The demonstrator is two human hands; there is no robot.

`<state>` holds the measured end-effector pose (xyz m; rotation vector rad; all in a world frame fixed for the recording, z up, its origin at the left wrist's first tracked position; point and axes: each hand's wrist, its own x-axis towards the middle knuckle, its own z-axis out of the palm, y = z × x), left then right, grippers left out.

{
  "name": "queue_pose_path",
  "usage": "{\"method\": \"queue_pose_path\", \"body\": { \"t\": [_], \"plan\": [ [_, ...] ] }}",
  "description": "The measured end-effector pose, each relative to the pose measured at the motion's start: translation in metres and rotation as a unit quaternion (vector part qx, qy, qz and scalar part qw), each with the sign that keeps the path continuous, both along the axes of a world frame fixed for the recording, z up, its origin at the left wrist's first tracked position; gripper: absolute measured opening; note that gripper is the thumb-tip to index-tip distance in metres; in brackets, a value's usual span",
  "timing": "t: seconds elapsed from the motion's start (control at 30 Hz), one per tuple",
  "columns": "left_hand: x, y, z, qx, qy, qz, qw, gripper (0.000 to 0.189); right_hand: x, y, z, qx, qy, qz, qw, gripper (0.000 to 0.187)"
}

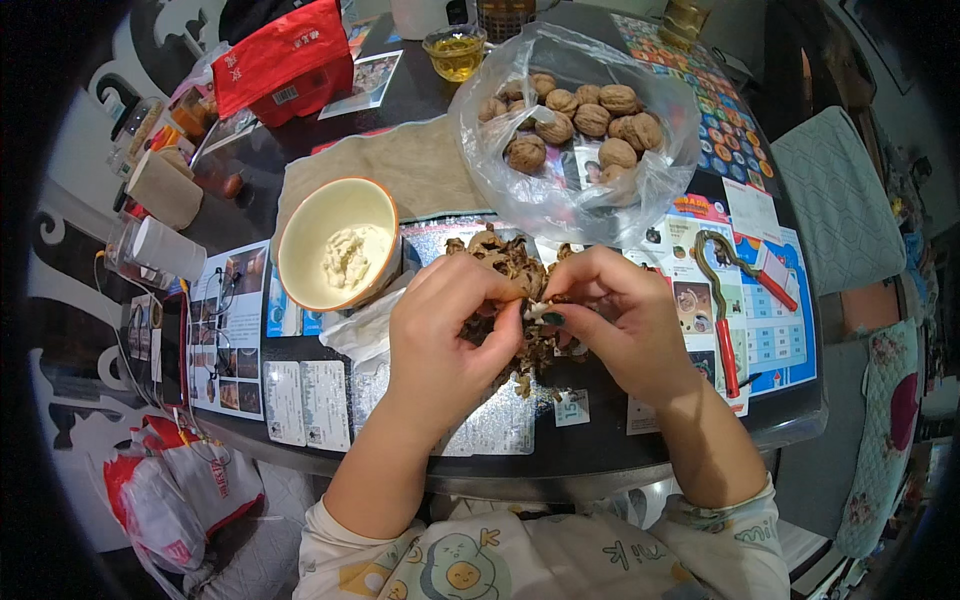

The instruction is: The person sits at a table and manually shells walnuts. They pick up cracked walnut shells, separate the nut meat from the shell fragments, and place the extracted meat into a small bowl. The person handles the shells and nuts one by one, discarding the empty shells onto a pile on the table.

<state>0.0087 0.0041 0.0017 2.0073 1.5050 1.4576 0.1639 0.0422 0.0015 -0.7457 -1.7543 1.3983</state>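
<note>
Between the fingertips of my left hand [457, 322] and my right hand [622, 322] is a small pale piece of walnut kernel [534, 309]. Both hands pinch it, thumbs against index fingers. Beneath them lies a heap of broken walnut shells [499, 259], partly hidden by the hands. A cream bowl with an orange rim [300, 259] stands left of my left hand and holds peeled pale kernels [352, 257]. Beyond my right hand, whole walnuts [592, 120] rest in an open clear plastic bag [502, 191]. A plier-type nutcracker with red handles [724, 330] lies to the right.
A crumpled white tissue [364, 330] lies by the bowl. Behind it are a brown cloth [405, 165], a red pouch [289, 67] and a glass cup of yellow liquid [455, 56]. Printed sheets [225, 330] cover parts of the dark table [600, 454]. A white cup [169, 247] stands at left.
</note>
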Motion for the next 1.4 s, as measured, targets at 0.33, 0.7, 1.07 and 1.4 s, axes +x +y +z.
{"method": "queue_pose_path", "body": {
  "t": [0.33, 0.7, 1.07, 1.4],
  "plan": [
    [0.006, -0.002, 0.000, -0.100, -0.314, -0.036, 0.944, 0.008, 0.003, 0.001, 0.008, -0.203, 0.104, 0.072, 0.971, 0.012],
    [-0.004, -0.002, -0.003, -0.181, -0.244, -0.112, 0.946, 0.012, 0.002, 0.000, 0.003, -0.033, 0.013, 0.008, 0.999, 0.015],
    [-0.004, -0.003, -0.004, -0.217, -0.281, -0.119, 0.927, 0.008, 0.002, 0.000, 0.010, 0.158, -0.084, -0.005, 0.984, 0.018],
    [-0.003, 0.000, -0.008, -0.200, -0.327, -0.136, 0.914, 0.006, 0.004, -0.001, 0.012, 0.186, -0.098, -0.011, 0.978, 0.018]
  ]
}}
